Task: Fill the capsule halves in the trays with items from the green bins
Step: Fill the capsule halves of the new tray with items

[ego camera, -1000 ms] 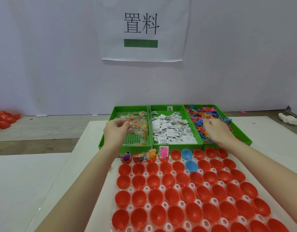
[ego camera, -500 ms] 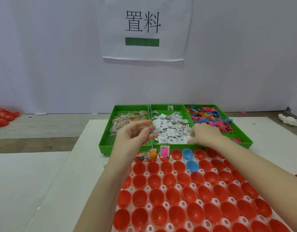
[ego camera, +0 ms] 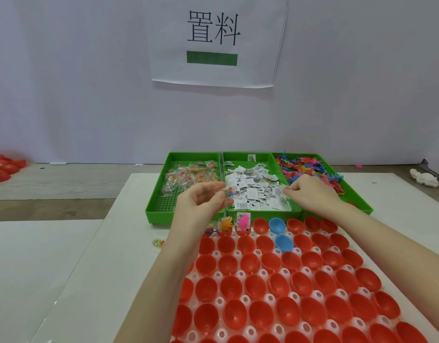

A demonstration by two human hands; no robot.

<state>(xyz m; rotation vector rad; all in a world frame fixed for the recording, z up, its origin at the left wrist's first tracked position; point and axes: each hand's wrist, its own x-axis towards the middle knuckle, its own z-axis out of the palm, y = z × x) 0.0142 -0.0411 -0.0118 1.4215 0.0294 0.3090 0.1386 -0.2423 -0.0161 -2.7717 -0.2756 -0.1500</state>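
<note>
1. Left hand (ego camera: 201, 201): raised over the near edge of the left bin (ego camera: 159, 206), palm turned inward. Thumb and fingers are curled and pinch a small clear packet (ego camera: 228, 194) holding coloured bits.
2. Right hand (ego camera: 310, 194): knuckles up, over the boundary between the middle bin (ego camera: 248, 155) and the right bin (ego camera: 362, 206). Fingers are curled, with the tips at the paper slips (ego camera: 250, 191). Whether a slip is pinched cannot be told.
3. Left bin: holds clear packets of coloured bits, heaped in the far half; the near half shows bare mesh floor.
4. Middle bin: holds white printed paper slips, spread over most of the floor.
5. Right bin: holds small coloured plastic figures (ego camera: 307, 167) in pink, blue and orange.
6. The three bins stand side by side, touching, at the far end of the tray (ego camera: 240, 273).
7. Tray: clear, with rows of red capsule halves (ego camera: 253, 263), open side up. Two blue halves (ego camera: 277, 225) sit in the far rows.
8. Far row, left end: a few halves are filled, one with a pink figure (ego camera: 243, 222), one with an orange item (ego camera: 225, 225). The other visible halves are empty.
9. One loose packet (ego camera: 158, 243) lies on the table (ego camera: 109, 268), just left of the tray
</note>
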